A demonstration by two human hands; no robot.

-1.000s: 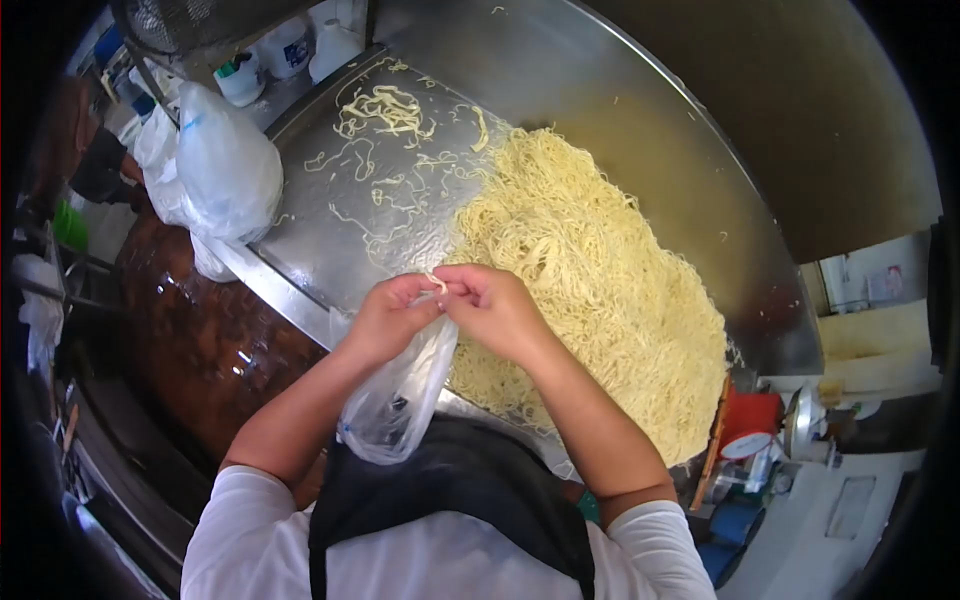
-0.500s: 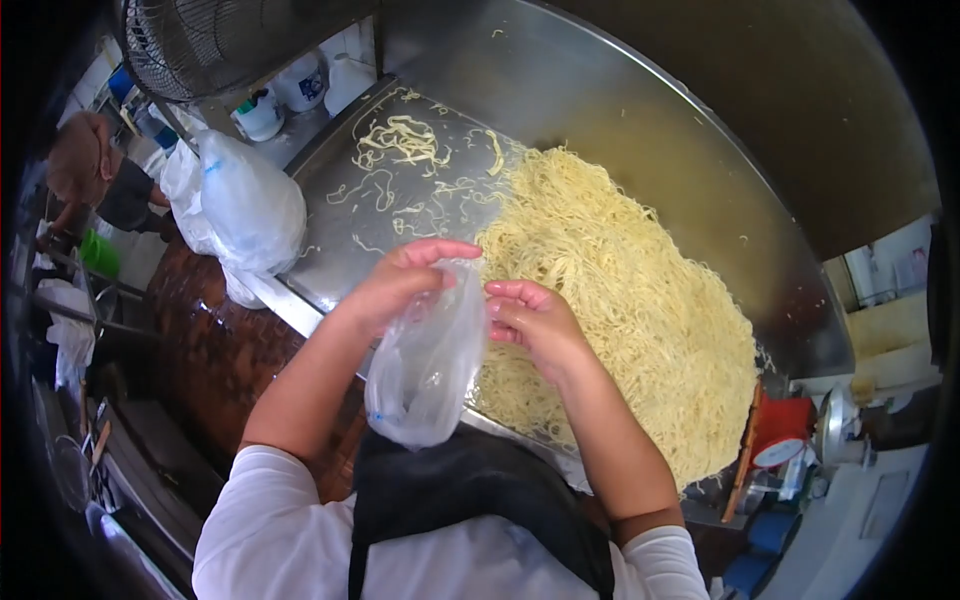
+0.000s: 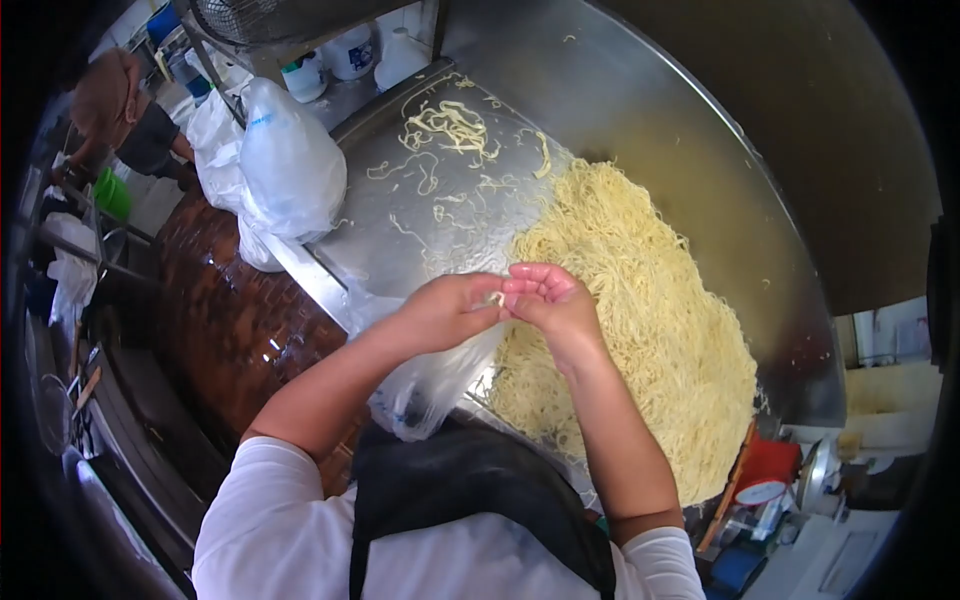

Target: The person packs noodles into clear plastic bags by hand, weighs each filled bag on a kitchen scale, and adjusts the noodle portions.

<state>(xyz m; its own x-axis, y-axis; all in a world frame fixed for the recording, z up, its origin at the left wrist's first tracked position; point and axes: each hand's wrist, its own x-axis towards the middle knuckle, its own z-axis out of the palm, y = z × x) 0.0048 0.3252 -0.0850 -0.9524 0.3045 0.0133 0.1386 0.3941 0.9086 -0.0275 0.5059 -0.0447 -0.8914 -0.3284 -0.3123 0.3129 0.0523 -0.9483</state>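
Note:
A clear plastic bag (image 3: 435,375) hangs below my hands, wide and crumpled, just over the front edge of the steel table. My left hand (image 3: 450,315) pinches the bag's mouth between thumb and fingers. Against those fingertips, my right hand (image 3: 553,305) is closed on the same gathered edge, its fingers curled and wet-looking. A small pale bit shows between the two thumbs. Just beyond and right of my hands lies a big heap of yellow noodles (image 3: 640,330).
Loose noodle strands (image 3: 450,130) lie scattered on the steel table (image 3: 390,215). Full white plastic bags (image 3: 290,165) stand at its left corner. A person (image 3: 125,110) is at the far left. A red scale (image 3: 768,470) is at the right, a fan (image 3: 235,20) up top.
My left hand has moved right and my hands have come together at the bag's mouth. The bag, hanging long and narrow before, now spreads out to the left. The view has shifted.

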